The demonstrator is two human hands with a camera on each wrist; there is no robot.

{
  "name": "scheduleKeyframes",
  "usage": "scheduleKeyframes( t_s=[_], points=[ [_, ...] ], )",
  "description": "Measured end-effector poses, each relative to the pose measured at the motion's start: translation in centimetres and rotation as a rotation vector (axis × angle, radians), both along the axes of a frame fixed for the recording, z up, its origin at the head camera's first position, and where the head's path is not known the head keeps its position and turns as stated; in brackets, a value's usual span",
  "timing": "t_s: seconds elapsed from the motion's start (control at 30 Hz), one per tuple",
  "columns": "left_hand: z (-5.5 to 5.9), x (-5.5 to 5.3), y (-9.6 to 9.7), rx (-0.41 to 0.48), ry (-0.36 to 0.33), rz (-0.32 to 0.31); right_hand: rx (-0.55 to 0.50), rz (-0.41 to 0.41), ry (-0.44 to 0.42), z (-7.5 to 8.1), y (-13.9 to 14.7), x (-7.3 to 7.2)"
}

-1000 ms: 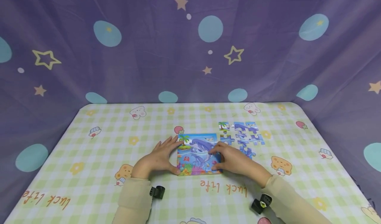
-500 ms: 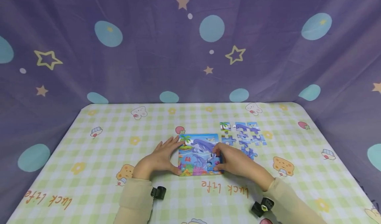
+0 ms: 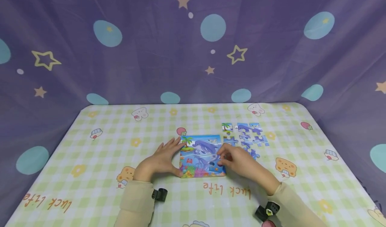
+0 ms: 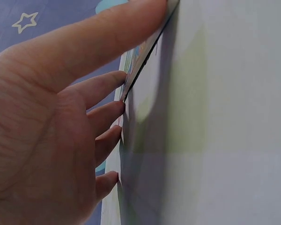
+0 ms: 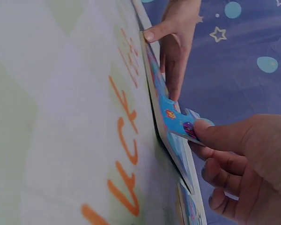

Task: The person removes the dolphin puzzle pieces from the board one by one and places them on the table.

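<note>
A dolphin jigsaw puzzle in a flat board lies on the table. My left hand rests against its left edge, thumb at the near corner and straight fingers along the far part. At the board's right side, my right hand pinches a blue puzzle piece between thumb and fingers. This piece, with an orange and a purple sea creature on it, is tilted up off the board in the right wrist view. A darker gap shows beside it. Part of the board's right edge is hidden by my right hand.
Several removed puzzle pieces lie to the right of the board's far end, some close together, the nearest partly behind my right hand. A checked cloth covers the table. A purple curtain hangs behind the far edge.
My right hand has drawn slightly right and raised the blue piece at the board's lower right, tilting it out of its spot. My left hand stays where it was on the board's edge.
</note>
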State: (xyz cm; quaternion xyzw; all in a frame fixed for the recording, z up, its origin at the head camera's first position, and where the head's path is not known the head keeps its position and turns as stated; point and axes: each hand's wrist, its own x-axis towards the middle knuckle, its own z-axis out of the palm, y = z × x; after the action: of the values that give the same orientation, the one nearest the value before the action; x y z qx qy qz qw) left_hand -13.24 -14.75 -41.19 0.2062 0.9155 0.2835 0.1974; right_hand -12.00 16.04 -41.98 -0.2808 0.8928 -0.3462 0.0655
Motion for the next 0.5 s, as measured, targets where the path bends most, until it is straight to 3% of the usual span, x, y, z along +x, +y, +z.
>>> scheduleKeyframes(
  t_s=[0.5],
  points=[
    [0.33,0.02,0.08,-0.019,0.001,-0.001,-0.038,0.001,0.007,0.45,0.48,-0.29]
  ],
)
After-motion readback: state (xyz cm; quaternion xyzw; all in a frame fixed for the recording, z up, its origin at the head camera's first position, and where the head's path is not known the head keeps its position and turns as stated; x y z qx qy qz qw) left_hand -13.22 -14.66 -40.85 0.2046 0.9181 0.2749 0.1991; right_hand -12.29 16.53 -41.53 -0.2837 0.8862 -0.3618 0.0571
